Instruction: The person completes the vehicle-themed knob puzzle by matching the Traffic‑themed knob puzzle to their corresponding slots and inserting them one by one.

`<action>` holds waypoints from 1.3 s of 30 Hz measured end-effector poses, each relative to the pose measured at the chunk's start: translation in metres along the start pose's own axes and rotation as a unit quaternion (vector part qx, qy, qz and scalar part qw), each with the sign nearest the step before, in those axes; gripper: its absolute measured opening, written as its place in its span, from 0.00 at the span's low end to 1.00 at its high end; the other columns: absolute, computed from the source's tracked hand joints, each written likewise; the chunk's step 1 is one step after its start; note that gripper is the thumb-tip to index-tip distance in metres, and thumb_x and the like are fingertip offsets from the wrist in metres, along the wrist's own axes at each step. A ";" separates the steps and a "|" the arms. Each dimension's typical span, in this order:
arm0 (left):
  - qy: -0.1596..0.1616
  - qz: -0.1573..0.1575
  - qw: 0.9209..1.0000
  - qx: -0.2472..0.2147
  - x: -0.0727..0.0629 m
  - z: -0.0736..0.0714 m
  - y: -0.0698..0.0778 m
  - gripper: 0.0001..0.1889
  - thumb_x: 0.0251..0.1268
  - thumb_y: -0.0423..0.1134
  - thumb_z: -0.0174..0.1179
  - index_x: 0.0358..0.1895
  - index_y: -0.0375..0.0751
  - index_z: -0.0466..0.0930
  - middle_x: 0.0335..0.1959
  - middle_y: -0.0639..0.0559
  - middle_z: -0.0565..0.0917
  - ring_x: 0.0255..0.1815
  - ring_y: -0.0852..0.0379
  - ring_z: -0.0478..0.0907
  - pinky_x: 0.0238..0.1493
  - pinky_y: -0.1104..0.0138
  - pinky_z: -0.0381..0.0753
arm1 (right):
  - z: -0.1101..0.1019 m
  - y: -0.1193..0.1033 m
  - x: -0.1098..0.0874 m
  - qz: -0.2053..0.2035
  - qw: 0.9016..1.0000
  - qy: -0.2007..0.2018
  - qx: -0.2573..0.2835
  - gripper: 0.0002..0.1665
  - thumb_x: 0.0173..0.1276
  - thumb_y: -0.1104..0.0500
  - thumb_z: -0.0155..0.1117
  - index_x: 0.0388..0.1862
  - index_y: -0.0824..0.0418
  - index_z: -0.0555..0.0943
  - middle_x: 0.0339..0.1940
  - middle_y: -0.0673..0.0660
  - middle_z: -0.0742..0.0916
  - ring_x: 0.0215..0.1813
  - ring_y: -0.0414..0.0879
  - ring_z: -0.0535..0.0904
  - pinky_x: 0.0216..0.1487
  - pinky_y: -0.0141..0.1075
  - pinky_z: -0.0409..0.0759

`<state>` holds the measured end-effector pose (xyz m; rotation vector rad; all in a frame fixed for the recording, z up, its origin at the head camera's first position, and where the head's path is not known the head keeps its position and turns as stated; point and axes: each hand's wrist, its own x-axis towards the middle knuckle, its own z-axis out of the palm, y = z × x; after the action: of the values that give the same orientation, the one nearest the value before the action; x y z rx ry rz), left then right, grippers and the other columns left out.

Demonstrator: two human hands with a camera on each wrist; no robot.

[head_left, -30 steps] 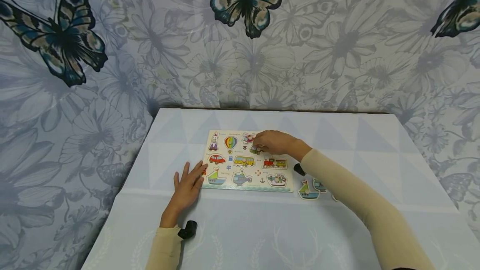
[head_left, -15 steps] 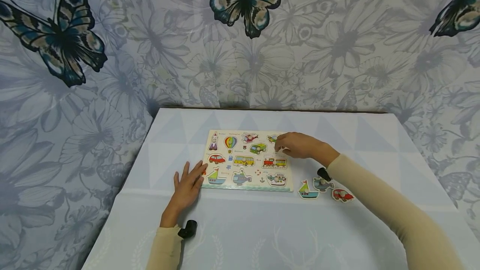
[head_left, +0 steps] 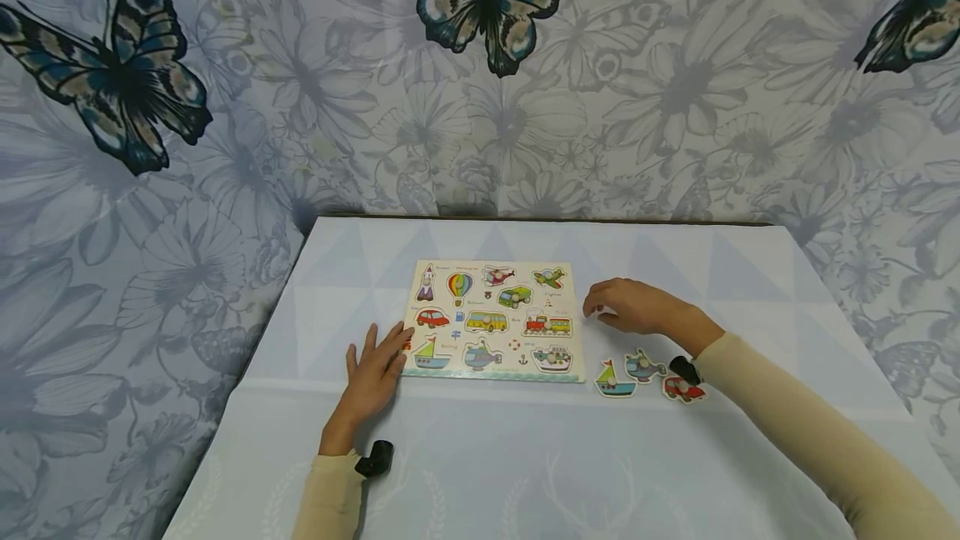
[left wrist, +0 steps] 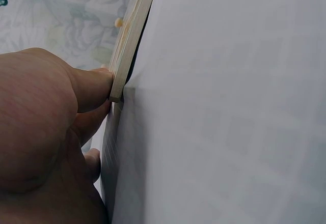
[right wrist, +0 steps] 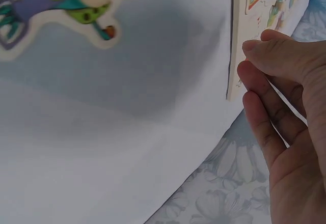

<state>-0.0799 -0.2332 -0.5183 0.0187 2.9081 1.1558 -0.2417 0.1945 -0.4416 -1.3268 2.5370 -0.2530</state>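
A picture puzzle board (head_left: 457, 373) with several printed vehicles lies on the table. My left hand (head_left: 373, 373) rests at its left edge, fingers spread; in the left wrist view the thumb (left wrist: 94, 89) touches the board's wooden edge (left wrist: 133, 46). Just off the right edge, my right hand (head_left: 633, 305) hovers with fingers loosely bent and nothing between them. Nearer the person, to the right of the board, lie three loose puzzle pieces: a sailboat (head_left: 615, 382), a blue-grey helicopter (head_left: 642, 365) and a red car (head_left: 678, 390). The helicopter piece (right wrist: 61, 0) shows a round knob in the right wrist view.
The white, pale-patterned table (head_left: 480, 457) reaches back to a wall hanging (head_left: 600, 123) with flowers and butterflies. Each wrist carries a small black camera, the left one (head_left: 375, 458) close above the tabletop. The right sleeve (head_left: 810, 440) stretches across the table's right side.
My right hand has moved right from the green jeep, past the green plane, and off the board. This uncovers both pictures and the loose pieces. The left hand has stayed put.
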 end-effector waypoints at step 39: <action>0.002 -0.003 1.000 0.009 0.000 0.002 -0.003 0.24 0.78 0.37 0.51 0.75 0.47 0.67 0.79 0.43 0.61 0.82 0.30 0.36 0.71 0.31 0.24 | 0.029 0.004 -0.076 -0.032 0.997 0.012 0.072 0.15 0.61 0.71 0.71 0.35 0.50 0.87 0.40 0.43 0.87 0.44 0.38 0.82 0.46 0.38 0.84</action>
<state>-0.0797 -0.2341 -0.5221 0.0076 2.9194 1.1291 -0.1945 0.2589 -0.4584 -1.3571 2.4468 -0.4593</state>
